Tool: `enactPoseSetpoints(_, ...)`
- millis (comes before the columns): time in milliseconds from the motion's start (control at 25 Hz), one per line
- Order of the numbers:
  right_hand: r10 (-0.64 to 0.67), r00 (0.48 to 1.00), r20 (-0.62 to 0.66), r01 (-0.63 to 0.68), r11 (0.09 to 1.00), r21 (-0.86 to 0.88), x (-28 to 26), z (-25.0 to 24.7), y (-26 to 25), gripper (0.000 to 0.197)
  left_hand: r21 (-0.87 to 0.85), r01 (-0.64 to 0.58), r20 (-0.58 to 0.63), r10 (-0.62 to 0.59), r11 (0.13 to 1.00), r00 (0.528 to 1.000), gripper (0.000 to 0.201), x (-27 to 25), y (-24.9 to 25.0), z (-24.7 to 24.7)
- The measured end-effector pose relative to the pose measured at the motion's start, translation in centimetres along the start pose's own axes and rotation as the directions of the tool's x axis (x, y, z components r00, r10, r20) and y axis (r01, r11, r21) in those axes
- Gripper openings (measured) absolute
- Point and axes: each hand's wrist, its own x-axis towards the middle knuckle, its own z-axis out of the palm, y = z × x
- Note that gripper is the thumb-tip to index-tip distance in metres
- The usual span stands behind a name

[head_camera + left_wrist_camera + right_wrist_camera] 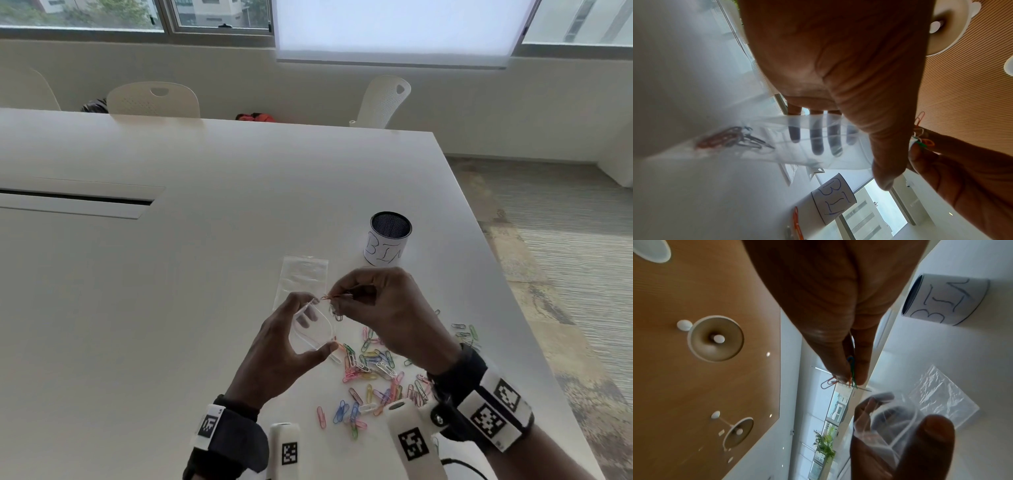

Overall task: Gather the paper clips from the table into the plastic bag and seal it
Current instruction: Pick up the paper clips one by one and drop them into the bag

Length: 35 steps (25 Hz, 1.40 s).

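Note:
My left hand holds a clear plastic bag up off the table, thumb and fingers spreading its mouth open. Just above that mouth, my right hand pinches a small bunch of paper clips between thumb and fingertips. The bunch shows green, blue and orange clips. A few clips show through the bag, near its far end. A loose pile of coloured paper clips lies on the white table, under and beside my right wrist.
A second clear bag lies flat on the table behind my hands. A mesh cup labelled BIN stands further back right. The table's right edge is close to the clips. White chairs stand at the far side.

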Motion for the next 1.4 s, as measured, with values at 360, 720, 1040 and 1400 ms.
enactPoseSetpoints(360,-0.093,0.991,0.096,0.113,0.967,-0.229,0.2,3.3,0.5,0.008,-0.045,0.027,0.002,-0.027,0.999,1.0,0.059,-0.1,0.4,-0.2)
enactPoseSetpoints(720,-0.082,0.997,-0.014,0.074,0.946,-0.315,1.0,0.4,2.2,0.008,-0.014,0.008,-0.026,-0.008,1.0,1.0,0.06,-0.4,-0.1,-0.4)
enactPoseSetpoints(1040,0.092,0.923,0.373,0.124,0.848,-0.515,0.3,2.3,8.4,0.038,-0.015,0.005,-0.04,-0.006,1.0,0.999,0.062,-0.4,-0.3,-0.4)
enactPoseSetpoints(1400,0.113,0.89,0.442,0.227,0.731,-0.643,-0.9,1.1,8.3,0.03,-0.017,0.02,-0.04,-0.02,1.0,0.999,0.062,-0.9,-0.1,-0.1)
